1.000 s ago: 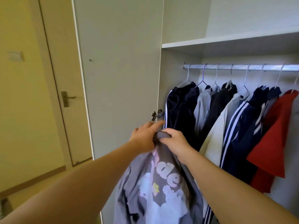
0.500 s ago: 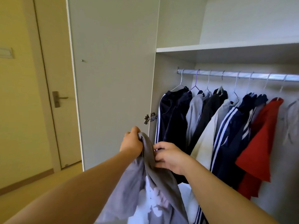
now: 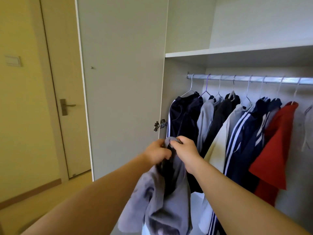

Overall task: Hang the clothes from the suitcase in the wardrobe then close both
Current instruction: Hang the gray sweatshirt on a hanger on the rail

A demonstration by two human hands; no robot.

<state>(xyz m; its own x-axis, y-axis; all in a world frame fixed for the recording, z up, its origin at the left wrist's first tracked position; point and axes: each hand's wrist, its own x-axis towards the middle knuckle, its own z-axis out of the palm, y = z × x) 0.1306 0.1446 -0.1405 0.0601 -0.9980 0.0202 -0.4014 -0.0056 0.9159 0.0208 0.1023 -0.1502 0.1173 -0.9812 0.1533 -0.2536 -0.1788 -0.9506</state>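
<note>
While in right hand (image 3: pixel 185 150), grey shirt (image 3: pixel 166 206)

The grey shirt (image 3: pixel 162 200) is soft, matt cloth, heavily creased. The wardrobe door (image 3: pixel 122 82) is a smooth, matt pale panel. The hanging rail (image 3: pixel 254 79) is polished metal with a sheen, and the hinge (image 3: pixel 159 125) is shiny metal. The door handle (image 3: pixel 65 106) looks like brushed metal.

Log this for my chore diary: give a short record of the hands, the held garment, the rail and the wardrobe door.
grey garment: hangs from both hands, not on the rail
left hand: grips its top
right hand: grips the same top edge
rail: carries a row of hung clothes, with a red shirt towards the right
wardrobe door: open
</note>
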